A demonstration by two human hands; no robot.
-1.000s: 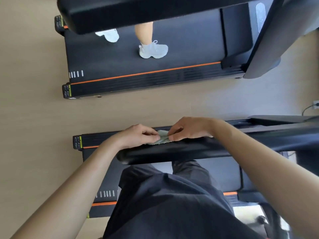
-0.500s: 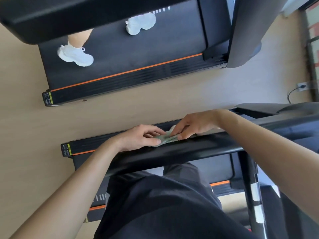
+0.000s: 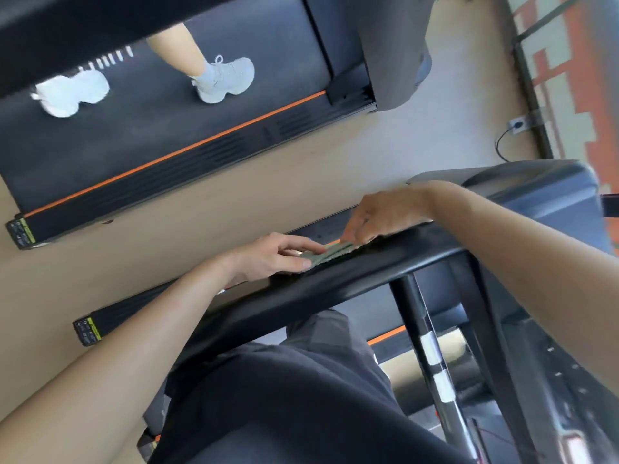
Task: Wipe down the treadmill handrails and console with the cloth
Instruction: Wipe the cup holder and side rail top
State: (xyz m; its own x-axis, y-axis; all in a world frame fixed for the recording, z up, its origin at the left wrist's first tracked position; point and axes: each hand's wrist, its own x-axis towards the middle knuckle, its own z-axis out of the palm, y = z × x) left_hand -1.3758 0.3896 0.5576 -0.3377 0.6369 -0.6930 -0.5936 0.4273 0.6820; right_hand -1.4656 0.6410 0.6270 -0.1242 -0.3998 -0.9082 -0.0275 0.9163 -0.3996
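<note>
Along the handrail point(image 3: 335, 291) lies the cloth point(image 3: 331, 253), lengthwise, left hand point(image 3: 274, 257) and right hand point(image 3: 385, 214) fingers point(image 3: 353, 229) pinching its opposite ends

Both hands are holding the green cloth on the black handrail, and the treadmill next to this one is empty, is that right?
No. The neighbouring treadmill is not empty: the head view shows someone in white sneakers on its belt. The left hand and right hand do hold the green cloth on the black handrail.
</note>
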